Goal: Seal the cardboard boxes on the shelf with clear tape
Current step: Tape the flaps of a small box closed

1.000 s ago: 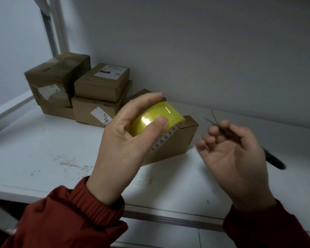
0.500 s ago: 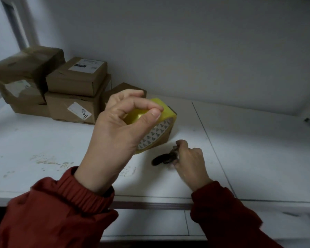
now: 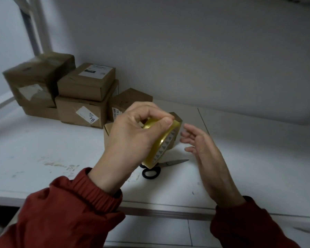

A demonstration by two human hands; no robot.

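A yellowish tape roll (image 3: pixel 159 140) is gripped in the left hand (image 3: pixel 131 140), thumb on its rim, held above a small box (image 3: pixel 176 120) that is mostly hidden behind it. The right hand (image 3: pixel 202 149) hovers just beside the roll, fingers spread and empty. Scissors (image 3: pixel 161 167) lie on the shelf (image 3: pixel 43 149) below the hands, with stacked boxes (image 3: pixel 79 97) beyond the left hand.

Only "76" reads — on the white label (image 3: pixel 87 116) of the lower cardboard box (image 3: pixel 79 111).
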